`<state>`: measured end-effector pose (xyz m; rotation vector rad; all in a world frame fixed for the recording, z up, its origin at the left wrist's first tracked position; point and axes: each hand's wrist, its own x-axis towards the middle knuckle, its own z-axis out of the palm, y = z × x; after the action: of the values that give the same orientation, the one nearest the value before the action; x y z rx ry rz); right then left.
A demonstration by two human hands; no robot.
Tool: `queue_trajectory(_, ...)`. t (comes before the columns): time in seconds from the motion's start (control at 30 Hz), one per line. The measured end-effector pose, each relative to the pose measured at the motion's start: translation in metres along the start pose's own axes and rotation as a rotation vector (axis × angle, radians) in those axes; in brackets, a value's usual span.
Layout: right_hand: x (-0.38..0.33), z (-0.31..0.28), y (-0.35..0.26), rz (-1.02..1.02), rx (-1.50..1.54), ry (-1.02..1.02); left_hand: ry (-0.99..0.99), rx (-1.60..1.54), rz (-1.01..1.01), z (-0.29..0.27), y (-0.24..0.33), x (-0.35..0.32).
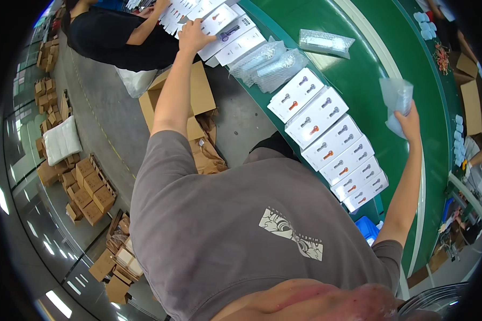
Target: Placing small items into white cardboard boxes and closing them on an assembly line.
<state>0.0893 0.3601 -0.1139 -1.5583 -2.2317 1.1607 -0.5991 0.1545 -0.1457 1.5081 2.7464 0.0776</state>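
My left hand [193,35] reaches far out and presses its fingers on a white flat box [215,20] at the end of a long row on the green conveyor belt [359,80]. My right hand [409,122] is raised over the belt, shut on a clear bubble-wrap bag [395,96]. More white printed boxes [326,134] lie overlapping in a row along the belt's near edge. Three filled bubble-wrap bags [273,61] rest on the belt between the two hands.
Another person in a black top [118,37] works at the far end of the row. An open brown carton [195,101] stands on the grey floor below the belt. Many small brown cartons [85,187] are stacked on the floor at left. Cartons [468,91] sit beyond the belt.
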Motion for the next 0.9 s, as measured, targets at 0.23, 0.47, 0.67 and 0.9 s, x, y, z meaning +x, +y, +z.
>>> queue_trajectory(0.23, -0.081, -0.009, -0.179, -0.264, 0.959, 0.16, -0.579, -1.396, -0.164, -0.138, 0.074, -0.064)
queue_trajectory(0.47, -0.152, 0.073, -0.244, -0.473, 1.144, -0.333, -1.21, -1.686, -0.168, -0.238, 0.176, -0.232)
queue_trajectory(0.67, -0.248, 0.108, -0.224, -0.019, 1.385, -0.451, -1.012, -1.054, 0.026, -0.206, 0.189, -0.3)
queue_trajectory(0.9, -0.291, 0.133, -0.188, 0.165, 1.58, -0.234, -0.561, -1.975, 0.189, -0.2, 0.247, -0.351)
